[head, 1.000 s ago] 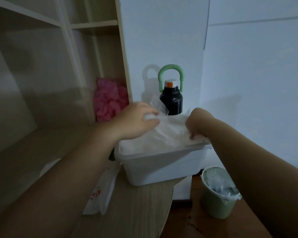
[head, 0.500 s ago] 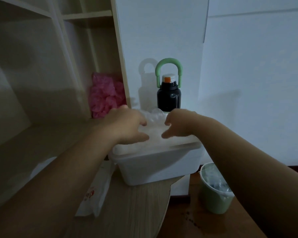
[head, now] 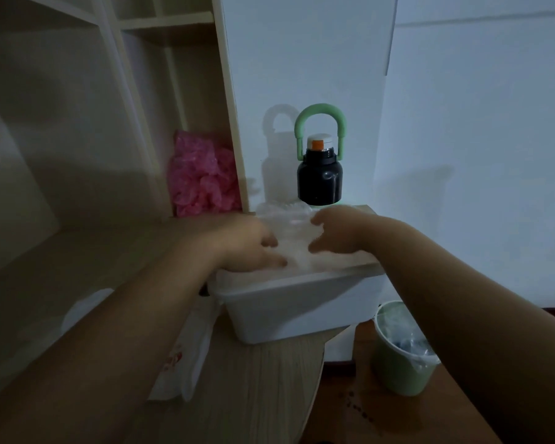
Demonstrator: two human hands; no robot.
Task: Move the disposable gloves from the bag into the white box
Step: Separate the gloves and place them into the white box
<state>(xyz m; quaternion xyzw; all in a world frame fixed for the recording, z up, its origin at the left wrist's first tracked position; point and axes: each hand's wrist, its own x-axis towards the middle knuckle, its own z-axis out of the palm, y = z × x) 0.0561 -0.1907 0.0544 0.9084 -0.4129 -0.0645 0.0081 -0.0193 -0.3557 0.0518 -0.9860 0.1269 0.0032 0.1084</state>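
Pale wooden bench (head: 253, 395): flimsy translucent disposable gloves (head: 293, 240) heap in the white plastic box (head: 302, 306) beneath the left hand (head: 250, 248) and right hand (head: 337, 232), which press them, fingers relaxed. Light, slippery; probably best pinched by bunched folds.

Both arms are out in front, bare and angling in toward each other. Left forearm (head: 125, 331) comes in from the lower left, right forearm (head: 462, 315) from the lower right. Left hand (head: 247, 246) lies palm down, fingers (head: 277, 260) bent and pointing right. Right hand (head: 340, 232) faces it, knuckles up, thumb (head: 318, 248) and fingers loosely hooked, pointing left. Fingertips are near one another but apart, and neither hand plainly grips.
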